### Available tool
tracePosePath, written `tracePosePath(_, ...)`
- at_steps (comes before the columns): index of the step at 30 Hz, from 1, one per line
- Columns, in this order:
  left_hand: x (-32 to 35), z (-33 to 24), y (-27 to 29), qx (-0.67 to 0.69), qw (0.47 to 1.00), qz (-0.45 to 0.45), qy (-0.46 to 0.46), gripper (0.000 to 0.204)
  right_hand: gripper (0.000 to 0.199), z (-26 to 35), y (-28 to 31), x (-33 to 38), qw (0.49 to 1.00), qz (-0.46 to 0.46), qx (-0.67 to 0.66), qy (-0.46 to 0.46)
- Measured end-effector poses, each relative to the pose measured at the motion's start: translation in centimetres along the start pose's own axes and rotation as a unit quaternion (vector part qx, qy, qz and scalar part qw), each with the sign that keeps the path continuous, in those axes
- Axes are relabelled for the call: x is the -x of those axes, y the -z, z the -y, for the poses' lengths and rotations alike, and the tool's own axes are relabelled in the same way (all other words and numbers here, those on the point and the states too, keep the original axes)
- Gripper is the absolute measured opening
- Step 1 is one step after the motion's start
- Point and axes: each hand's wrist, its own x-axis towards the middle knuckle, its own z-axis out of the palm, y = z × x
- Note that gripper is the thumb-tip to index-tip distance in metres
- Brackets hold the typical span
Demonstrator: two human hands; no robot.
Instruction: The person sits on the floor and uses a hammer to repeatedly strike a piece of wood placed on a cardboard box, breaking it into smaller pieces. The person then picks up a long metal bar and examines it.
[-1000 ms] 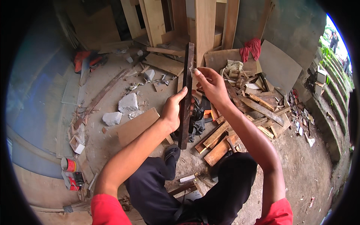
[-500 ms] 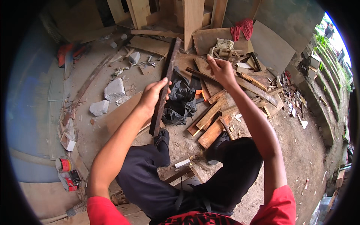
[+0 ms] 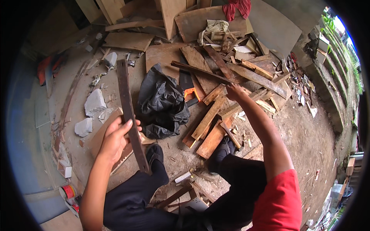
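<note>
My left hand (image 3: 117, 139) is closed around a long, dark brown wooden strip (image 3: 129, 104), which stands tilted in front of my left knee. A small hole shows near the strip's lower end. On the right, my right hand (image 3: 236, 93) is closed at the near end of a second dark wooden strip (image 3: 200, 71), which lies across the scrap wood; my fingertips are partly hidden. Between my hands lies a crumpled black plastic bag (image 3: 162, 104). Beside it is a handsaw with an orange and black handle (image 3: 191, 92), its dark blade partly covered.
Several loose boards (image 3: 210, 117) are heaped near my right foot. White broken blocks (image 3: 95, 102) lie on the left. Plywood sheets (image 3: 275, 29) lean at the back, with a red cloth (image 3: 236, 9) over one. Red-labelled cans (image 3: 68, 192) stand at lower left. Concrete steps (image 3: 333, 77) rise at right.
My right hand has come down from above the pile to the end of the second strip. My left hand has moved left and down with its strip, and the view has shifted right.
</note>
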Motion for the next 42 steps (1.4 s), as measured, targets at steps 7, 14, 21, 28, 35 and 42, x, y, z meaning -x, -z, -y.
tracePosePath(7, -2.9, 0.0, -2.0, -0.005, 0.998, -0.027, 0.062, 0.031, 0.052, -2.8, -8.4, -7.2, 0.977, -0.064, 0.022, -0.203)
tracePosePath(14, -3.3, -0.6, -2.4, -0.013, 0.996, -0.071, 0.048, 0.027, 0.04, -5.6, -7.1, -6.5, 0.992, -0.011, -0.083, -0.094)
tracePosePath(21, -2.7, -0.9, -3.3, 0.04, 0.996, -0.078, -0.031, 0.029, 0.048, -2.5, 0.8, -3.2, 0.94, -0.041, -0.337, -0.033)
tracePosePath(28, -0.4, -1.1, -2.0, 0.19, 0.97, -0.083, -0.124, 0.029, 0.042, 10.4, 11.7, 10.1, 0.723, -0.011, -0.69, -0.04)
tracePosePath(35, 3.6, -2.8, -2.5, 0.261, 0.941, -0.063, -0.208, 0.027, 0.054, 20.1, 26.1, 23.3, 0.651, 0.048, -0.73, 0.203)
tracePosePath(42, 5.4, -6.2, -7.1, 0.304, 0.903, -0.06, -0.297, 0.044, 0.044, 28.2, 26.5, 28.3, 0.625, -0.031, -0.728, 0.279)
